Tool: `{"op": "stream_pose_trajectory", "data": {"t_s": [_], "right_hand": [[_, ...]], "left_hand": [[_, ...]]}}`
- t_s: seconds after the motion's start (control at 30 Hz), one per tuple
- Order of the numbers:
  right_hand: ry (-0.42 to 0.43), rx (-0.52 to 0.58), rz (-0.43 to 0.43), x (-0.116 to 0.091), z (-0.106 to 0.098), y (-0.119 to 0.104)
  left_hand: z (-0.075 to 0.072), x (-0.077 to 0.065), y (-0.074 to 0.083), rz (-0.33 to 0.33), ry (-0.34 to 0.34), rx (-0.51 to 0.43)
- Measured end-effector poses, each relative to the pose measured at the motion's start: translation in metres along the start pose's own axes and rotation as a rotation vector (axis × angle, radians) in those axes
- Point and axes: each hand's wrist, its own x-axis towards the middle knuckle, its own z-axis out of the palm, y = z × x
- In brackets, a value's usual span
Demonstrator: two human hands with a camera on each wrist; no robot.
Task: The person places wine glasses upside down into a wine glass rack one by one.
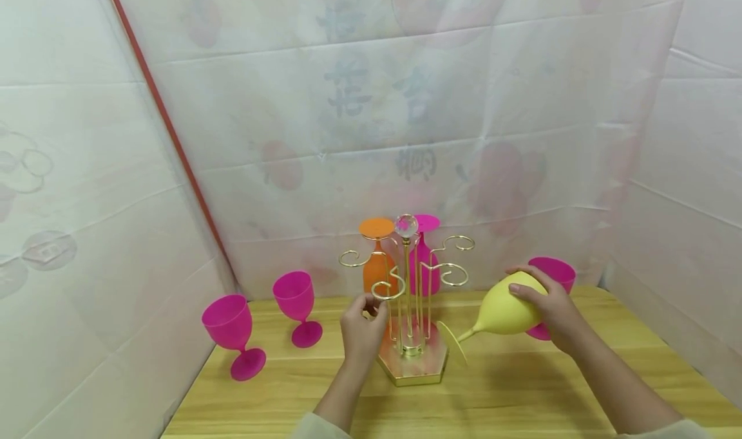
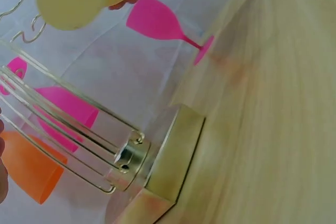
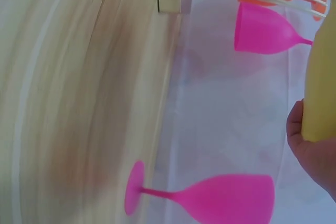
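Note:
A gold wire goblet rack (image 1: pixel 410 362) with a hexagonal base and a crystal ball on top stands on the table. My left hand (image 1: pixel 364 329) pinches one of its front curled hooks. In my right hand (image 1: pixel 553 310) is a yellow goblet (image 1: pixel 507 307), gripped round the bowl. It is tilted, its stem and foot pointing down and left towards the rack's right side. Upside down at the rack's back hang an orange goblet (image 1: pixel 375 271) and a pink goblet (image 1: pixel 426 268). The right wrist view shows the yellow goblet's bowl (image 3: pixel 323 87) with fingers around its rim end.
Two pink goblets, one nearer (image 1: pixel 228 323) and one farther (image 1: pixel 294 295), stand upright at the left of the wooden table (image 1: pixel 290 400). Another pink goblet (image 1: pixel 553 270) stands behind my right hand. A pale printed sheet (image 1: pixel 278 136) closes off the back and sides.

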Motion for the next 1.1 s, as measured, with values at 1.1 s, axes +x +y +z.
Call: {"op": "stream_pose_trajectory", "data": {"t_s": [1.1], "right_hand": [[-0.408, 0.801, -0.12, -0.018, 0.056, 0.005]], "left_hand": [[0.018, -0.023, 0.083, 0.274, -0.483, -0.498]]}}
